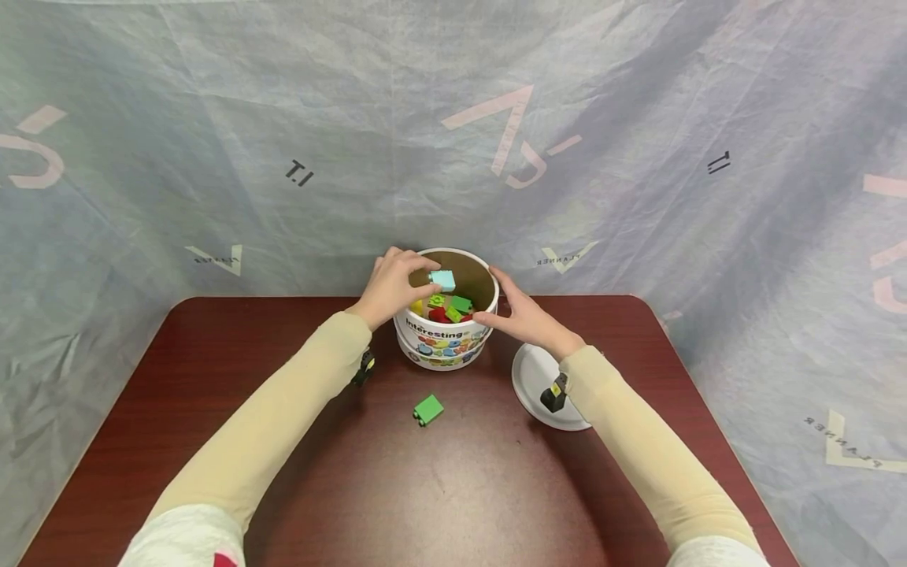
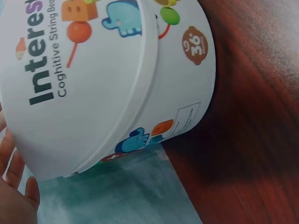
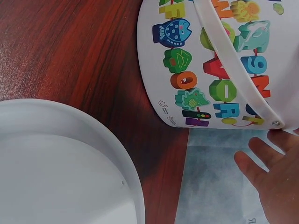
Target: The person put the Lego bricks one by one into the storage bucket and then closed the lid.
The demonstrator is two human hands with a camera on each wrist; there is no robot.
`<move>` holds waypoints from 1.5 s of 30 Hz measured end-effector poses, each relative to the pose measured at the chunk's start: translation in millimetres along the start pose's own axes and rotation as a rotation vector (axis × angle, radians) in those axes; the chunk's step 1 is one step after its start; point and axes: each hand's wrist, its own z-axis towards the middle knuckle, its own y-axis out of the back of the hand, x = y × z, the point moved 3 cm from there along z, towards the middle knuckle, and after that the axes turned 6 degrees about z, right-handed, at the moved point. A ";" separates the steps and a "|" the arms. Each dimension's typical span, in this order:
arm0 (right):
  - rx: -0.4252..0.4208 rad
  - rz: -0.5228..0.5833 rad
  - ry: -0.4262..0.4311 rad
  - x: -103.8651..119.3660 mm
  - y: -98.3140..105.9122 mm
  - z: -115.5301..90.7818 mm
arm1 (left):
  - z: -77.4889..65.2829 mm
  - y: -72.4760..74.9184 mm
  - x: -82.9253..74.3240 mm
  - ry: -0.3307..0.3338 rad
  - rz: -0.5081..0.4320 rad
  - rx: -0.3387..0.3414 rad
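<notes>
In the head view a white printed bucket (image 1: 445, 343) stands near the back edge of the table, with several coloured blocks inside, among them a red one (image 1: 438, 315) and a green one (image 1: 461, 304). Above its opening my left hand (image 1: 394, 285) pinches a light blue block (image 1: 442, 279) between thumb and fingers. My right hand (image 1: 523, 313) rests its spread fingers against the bucket's right rim. Nearer to me, a green block (image 1: 428, 409) lies on the table. The left wrist view shows the bucket's side, not the pinched block.
A white round lid (image 1: 527, 386) lies on the dark red table (image 1: 397, 488), right of the bucket and partly under my right forearm. Grey printed cloth (image 1: 340, 118) hangs close behind the table and along both sides. A white handle strap (image 3: 233, 65) runs across the bucket's side.
</notes>
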 end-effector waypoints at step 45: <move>-0.014 -0.015 -0.009 -1.4 0.2 -1.8 | -101.1 0.2 2.6 -0.073 -0.203 -0.139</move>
